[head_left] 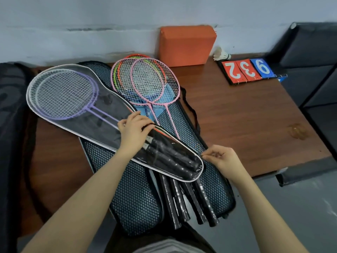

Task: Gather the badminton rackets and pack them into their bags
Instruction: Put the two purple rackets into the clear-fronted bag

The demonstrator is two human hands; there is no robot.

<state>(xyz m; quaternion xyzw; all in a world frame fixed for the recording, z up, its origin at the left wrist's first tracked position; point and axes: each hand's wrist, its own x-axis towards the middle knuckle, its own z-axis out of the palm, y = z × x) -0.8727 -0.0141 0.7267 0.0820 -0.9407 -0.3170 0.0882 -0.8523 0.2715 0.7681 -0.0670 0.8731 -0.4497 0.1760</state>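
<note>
Two purple rackets [63,95] lie inside a clear white-edged bag [116,123], resting slantwise atop black mesh bags [131,201] bearing pink rackets [155,83].

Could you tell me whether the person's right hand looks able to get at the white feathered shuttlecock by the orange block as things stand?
Probably yes. The right hand pinches something small at the edge of the clear white-trimmed racket bag; bare brown wooden table lies between it and the white feathered shuttlecock. The red-and-blue flip scoreboard sits just beside that path.
</note>
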